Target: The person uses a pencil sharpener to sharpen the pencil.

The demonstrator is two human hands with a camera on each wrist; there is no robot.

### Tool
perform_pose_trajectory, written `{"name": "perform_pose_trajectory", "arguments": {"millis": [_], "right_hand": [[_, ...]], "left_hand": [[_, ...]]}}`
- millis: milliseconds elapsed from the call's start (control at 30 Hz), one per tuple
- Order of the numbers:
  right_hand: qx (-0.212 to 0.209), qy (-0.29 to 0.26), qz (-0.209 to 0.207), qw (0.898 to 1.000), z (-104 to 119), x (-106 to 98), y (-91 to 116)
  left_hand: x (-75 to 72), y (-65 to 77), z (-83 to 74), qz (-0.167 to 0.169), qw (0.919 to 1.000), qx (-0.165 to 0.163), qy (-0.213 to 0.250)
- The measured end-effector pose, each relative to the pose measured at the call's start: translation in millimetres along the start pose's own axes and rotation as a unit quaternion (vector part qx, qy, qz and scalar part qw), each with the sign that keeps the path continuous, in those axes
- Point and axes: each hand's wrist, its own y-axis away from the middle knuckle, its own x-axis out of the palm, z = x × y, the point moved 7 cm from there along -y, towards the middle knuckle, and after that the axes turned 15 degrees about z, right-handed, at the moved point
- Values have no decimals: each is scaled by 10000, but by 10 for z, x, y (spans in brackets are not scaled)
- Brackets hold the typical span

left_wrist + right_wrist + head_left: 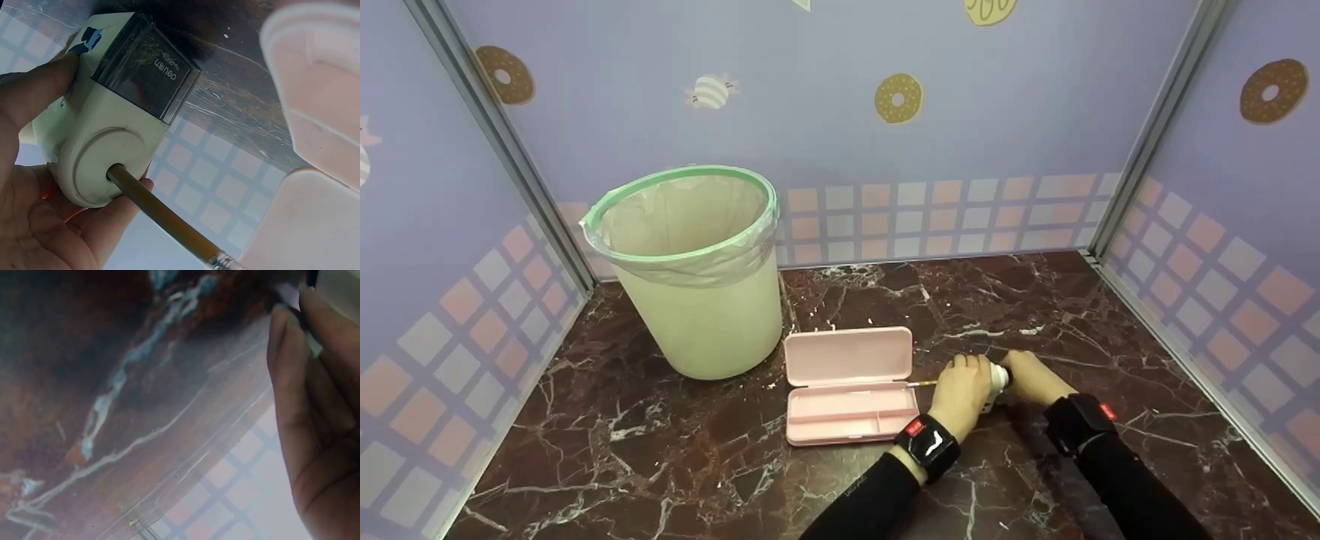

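My left hand (964,386) grips a white crank pencil sharpener (84,135), its thumb on one side and fingers curled round the other. A dark see-through shavings drawer (149,70) is set in the sharpener's body. Out of the round front hole sticks a yellow-brown pencil (163,214) with a metal ferrule, pointing toward the pencil case. At the sharpener's back, my right hand (1035,379) pinches the dark crank handle (302,320) between thumb and fingers. Just left of the left hand lies a pink pencil case (849,357) with its lid raised.
A pale bin (720,322) with a green rim and a clear liner stands at the back left. Purple patterned walls (825,135) enclose the dark marbled table (705,480) at the back and sides. Small white crumbs are scattered behind the pencil case.
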Motion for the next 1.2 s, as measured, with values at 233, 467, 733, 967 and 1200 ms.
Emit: {"name": "perform_pose_trajectory", "arguments": {"millis": [233, 467, 733, 967, 1200], "right_hand": [[160, -277, 598, 9977, 34, 34, 84], [107, -342, 754, 9965, 92, 11, 178], [-59, -584, 966, 9936, 189, -61, 292], [-109, -502, 778, 9956, 313, -225, 389], [196, -307, 249, 9990, 398, -429, 425]], "left_hand": [[22, -3, -4, 187, 9998, 48, 68], [43, -17, -27, 445, 9988, 124, 168], [49, -15, -21, 490, 9988, 66, 46], [47, -16, -8, 376, 9993, 36, 59], [47, -13, -4, 430, 9989, 108, 177]]}}
